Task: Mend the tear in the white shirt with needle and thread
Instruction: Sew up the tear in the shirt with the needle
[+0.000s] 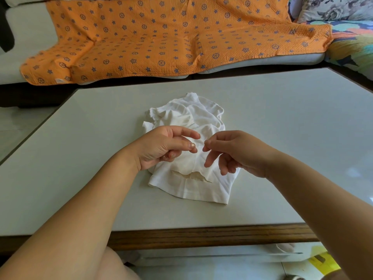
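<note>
Above the shirt (187, 118), the left hand (161, 148) pinches the needle (199, 146); the right hand (232, 152) pinches its other end; the tear (189, 175) by the shirt's near hem gapes unstitched; I judge sewing not yet begun.

Shirt (187, 118) under left hand (159, 148) and right hand (238, 152): white cloth, matt, creased. Needle (199, 145) between them: thin grey metal. Surface (70, 138) around: pale, smooth, slight gloss; near edge (201, 237) dark polished wood. Blanket (161, 37) beyond: orange cloth, crinkled.
</note>
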A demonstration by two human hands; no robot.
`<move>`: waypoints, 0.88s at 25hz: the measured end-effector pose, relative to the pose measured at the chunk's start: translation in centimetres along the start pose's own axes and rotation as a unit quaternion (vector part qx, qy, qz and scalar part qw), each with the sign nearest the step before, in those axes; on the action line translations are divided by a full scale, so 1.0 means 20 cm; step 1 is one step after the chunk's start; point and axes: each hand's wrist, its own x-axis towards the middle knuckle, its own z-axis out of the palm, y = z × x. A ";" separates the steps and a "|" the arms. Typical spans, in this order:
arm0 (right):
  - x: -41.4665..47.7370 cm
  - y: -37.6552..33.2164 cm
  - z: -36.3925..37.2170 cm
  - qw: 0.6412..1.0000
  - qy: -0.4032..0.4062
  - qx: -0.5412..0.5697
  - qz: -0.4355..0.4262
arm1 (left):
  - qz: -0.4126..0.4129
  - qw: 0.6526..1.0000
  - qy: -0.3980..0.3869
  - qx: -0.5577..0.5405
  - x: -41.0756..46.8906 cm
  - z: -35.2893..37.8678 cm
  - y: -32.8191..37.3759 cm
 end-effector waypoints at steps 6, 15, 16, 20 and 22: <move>-0.01 0.00 -0.03 1.000 0.023 0.006 -0.003 | 0.006 1.000 0.017 -0.001 0.00 0.00 0.00; -0.03 0.00 -0.06 0.998 0.051 -0.023 0.004 | 0.004 1.000 0.018 0.000 0.01 0.00 0.00; -0.03 0.00 -0.06 0.998 0.055 -0.024 0.005 | 0.004 1.000 0.020 -0.001 0.01 0.00 -0.01; -0.04 0.00 -0.07 0.997 0.072 -0.029 0.007 | 0.003 1.000 0.015 -0.014 0.01 -0.01 -0.01; -0.04 0.00 -0.08 0.996 0.079 -0.030 0.010 | 0.001 1.000 0.020 -0.013 0.01 -0.01 -0.01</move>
